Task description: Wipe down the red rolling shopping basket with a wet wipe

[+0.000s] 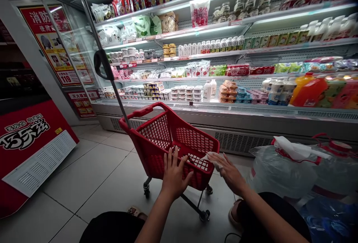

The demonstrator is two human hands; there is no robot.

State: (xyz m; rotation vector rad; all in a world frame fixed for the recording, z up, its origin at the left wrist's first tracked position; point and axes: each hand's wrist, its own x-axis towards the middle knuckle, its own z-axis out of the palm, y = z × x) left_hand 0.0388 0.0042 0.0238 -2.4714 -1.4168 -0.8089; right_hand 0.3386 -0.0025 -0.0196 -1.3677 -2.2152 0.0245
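Observation:
A small red plastic shopping cart (192, 138) with latticed sides stands on the tiled floor. My left hand (175, 172) lies against the cart's near rim, fingers spread, with nothing in it. At the cart's right end, my right hand (228, 170) has a thin white tissue (214, 157) under its fingers, pressed near the rim. A tall grey pole (92, 23) with a black grip rises at the cart's left end. Part of the basket floor is hidden behind my left hand.
A refrigerated display (223, 118) with bottles, cups and bags runs behind the cart. Large clear water jugs (282, 168) stand at the right. A red freezer (33, 153) is at the left. My knees flank the cart's near side.

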